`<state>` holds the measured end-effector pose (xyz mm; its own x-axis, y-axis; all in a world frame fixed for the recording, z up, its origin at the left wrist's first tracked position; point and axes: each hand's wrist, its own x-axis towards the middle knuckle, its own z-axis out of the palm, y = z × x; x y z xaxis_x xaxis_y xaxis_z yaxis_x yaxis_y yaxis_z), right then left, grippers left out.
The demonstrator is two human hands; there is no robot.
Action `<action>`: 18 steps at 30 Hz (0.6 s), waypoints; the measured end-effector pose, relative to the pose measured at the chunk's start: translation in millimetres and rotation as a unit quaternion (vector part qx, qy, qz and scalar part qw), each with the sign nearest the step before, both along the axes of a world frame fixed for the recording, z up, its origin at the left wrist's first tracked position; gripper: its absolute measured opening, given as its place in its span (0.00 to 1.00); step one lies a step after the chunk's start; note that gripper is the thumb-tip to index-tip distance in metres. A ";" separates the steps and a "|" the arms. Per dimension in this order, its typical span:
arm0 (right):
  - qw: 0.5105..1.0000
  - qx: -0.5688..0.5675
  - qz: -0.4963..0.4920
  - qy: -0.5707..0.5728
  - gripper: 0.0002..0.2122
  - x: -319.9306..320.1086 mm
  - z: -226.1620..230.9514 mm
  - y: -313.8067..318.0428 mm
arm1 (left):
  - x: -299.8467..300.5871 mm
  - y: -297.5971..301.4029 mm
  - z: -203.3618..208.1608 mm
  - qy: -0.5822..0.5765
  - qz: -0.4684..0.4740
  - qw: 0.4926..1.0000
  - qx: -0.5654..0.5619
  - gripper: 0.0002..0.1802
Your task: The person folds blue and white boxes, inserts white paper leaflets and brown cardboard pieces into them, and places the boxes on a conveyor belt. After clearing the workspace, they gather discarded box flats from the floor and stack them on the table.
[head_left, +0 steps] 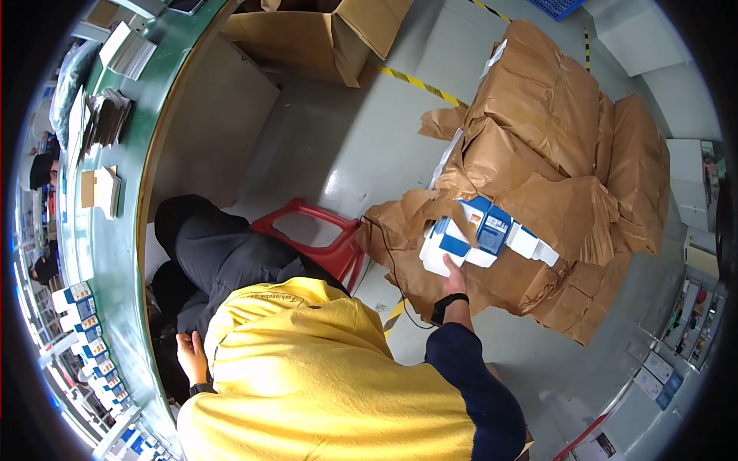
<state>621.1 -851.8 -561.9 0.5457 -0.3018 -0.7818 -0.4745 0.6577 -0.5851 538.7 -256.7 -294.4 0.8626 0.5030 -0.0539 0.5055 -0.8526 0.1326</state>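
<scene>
My right hand [454, 278] is stretched out to the right, its fingers closed on the near end of a batch of flattened blue-and-white cartons [492, 232]. The cartons lie against torn brown wrapping paper [565, 203] on a pile of paper-wrapped bundles [538, 92]. A dark band circles my right wrist. Low beside my dark trousers [231, 257], near the bench edge, my left hand [191, 357] hangs with its fingers loosely bent and the thumb apart. No object shows in it.
A red plastic stool [327, 234] stands between my legs and the bundles, with a thin black cable beside it. The green bench [150, 123] on my left carries card stacks and a row of small blue-and-white boxes [96, 346]. An open cardboard box [307, 38] sits ahead.
</scene>
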 end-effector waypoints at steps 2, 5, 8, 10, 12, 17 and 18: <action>1.000 -0.004 0.000 0.003 0.22 -5.9 -10.5 -3.1 | 10.3 -1.9 1.1 0.011 -0.003 1.000 -0.010 0.13; 1.000 -0.012 0.017 0.000 0.24 5.4 -15.6 -1.8 | 6.2 7.9 1.7 0.023 0.009 0.999 -0.031 0.14; 0.996 0.025 0.039 0.074 0.25 21.9 -21.4 -6.8 | 2.2 15.4 -5.6 0.018 0.004 1.000 -0.013 0.14; 0.995 0.017 0.031 0.091 0.24 19.9 -26.0 -5.8 | 1.8 11.5 -6.1 0.010 0.003 1.000 -0.001 0.14; 0.991 0.005 0.012 0.132 0.23 13.1 -33.5 -7.1 | 2.3 4.4 -6.4 0.001 -0.002 1.000 0.028 0.15; 0.968 0.196 -0.101 -0.118 0.22 -1.2 -34.1 -19.0 | 4.7 8.0 -6.0 0.005 0.033 0.999 0.021 0.15; 0.975 0.144 -0.147 -0.081 0.24 6.6 -31.8 -17.4 | 5.7 12.0 -3.8 0.015 0.029 0.999 0.029 0.16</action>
<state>627.7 -869.2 -593.8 0.5920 -0.2448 -0.7679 -0.1580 0.8990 -0.4084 544.4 -244.7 -298.2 0.8306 0.5549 -0.0474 0.5569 -0.8278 0.0675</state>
